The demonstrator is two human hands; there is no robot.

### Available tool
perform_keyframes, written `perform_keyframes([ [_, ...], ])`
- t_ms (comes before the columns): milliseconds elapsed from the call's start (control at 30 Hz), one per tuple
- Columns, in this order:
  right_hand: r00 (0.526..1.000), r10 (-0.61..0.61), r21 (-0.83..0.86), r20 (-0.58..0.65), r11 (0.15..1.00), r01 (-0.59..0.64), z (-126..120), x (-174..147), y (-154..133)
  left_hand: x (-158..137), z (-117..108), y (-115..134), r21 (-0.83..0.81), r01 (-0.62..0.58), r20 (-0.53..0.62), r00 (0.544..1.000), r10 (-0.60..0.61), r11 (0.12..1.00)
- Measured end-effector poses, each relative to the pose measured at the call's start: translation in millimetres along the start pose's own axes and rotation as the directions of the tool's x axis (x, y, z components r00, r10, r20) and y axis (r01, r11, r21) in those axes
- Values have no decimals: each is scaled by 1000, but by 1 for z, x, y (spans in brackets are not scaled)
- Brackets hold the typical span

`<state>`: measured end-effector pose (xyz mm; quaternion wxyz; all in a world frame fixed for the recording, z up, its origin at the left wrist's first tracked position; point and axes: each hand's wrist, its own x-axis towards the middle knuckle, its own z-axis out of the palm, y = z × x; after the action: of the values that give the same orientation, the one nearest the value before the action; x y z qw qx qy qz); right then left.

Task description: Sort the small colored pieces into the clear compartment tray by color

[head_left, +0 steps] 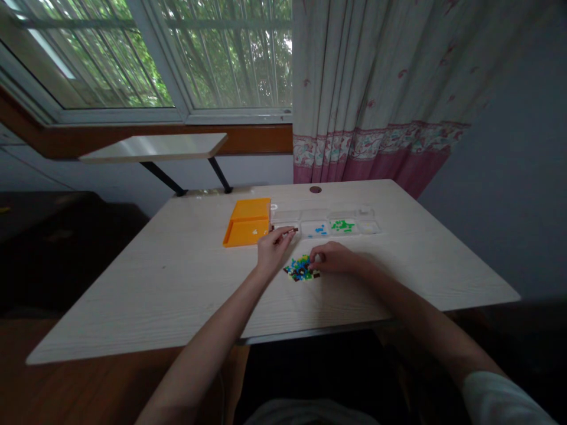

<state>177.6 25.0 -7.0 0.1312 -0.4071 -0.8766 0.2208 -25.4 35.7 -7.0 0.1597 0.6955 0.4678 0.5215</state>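
A small heap of mixed building bricks (300, 268), blue, green, yellow, brown and white, lies on the table. My right hand (334, 257) reaches into its right side with the fingers drawn together; what they hold, if anything, is hidden. My left hand (273, 247) is beyond the heap, at the near edge of the clear plastic boxes, with a small dark brown brick (295, 229) at its pinched fingertips. Behind the hands, one clear compartment holds a few blue bricks (321, 229) and another holds many green bricks (342, 226). The compartment by my left hand is partly covered.
An open orange case (247, 231) with a few small white pieces lies left of the clear boxes (370, 228). All stand on a pale wooden table (177, 295). A raised white shelf (168, 146) is at the back left, and a curtain (354, 150) hangs behind.
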Motion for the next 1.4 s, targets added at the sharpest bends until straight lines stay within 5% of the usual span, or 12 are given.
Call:
perform_keyframes([
  [300, 999, -5, 42, 35, 999, 3, -3, 0, -3, 2, 1, -6, 17, 22, 40, 999, -22, 1000],
  [667, 999, 34, 184, -25, 982, -29, -1, 2, 4, 9, 0, -30, 256, 152, -5, 988, -156, 955],
  [833, 991, 38, 253, -129, 967, -4, 2, 6, 8, 5, 0, -22, 192, 7, 197, 979, -45, 981],
  [1000, 981, 106, 325, -163, 945, -48, 5, 10, 12, -2, 4, -9, 85, -145, 433, 897, 95, 986],
  [1400, 980, 107, 346, -165, 937, -44, 8, 11, 12, -5, 5, -4, 34, -194, 507, 849, 150, 980],
])
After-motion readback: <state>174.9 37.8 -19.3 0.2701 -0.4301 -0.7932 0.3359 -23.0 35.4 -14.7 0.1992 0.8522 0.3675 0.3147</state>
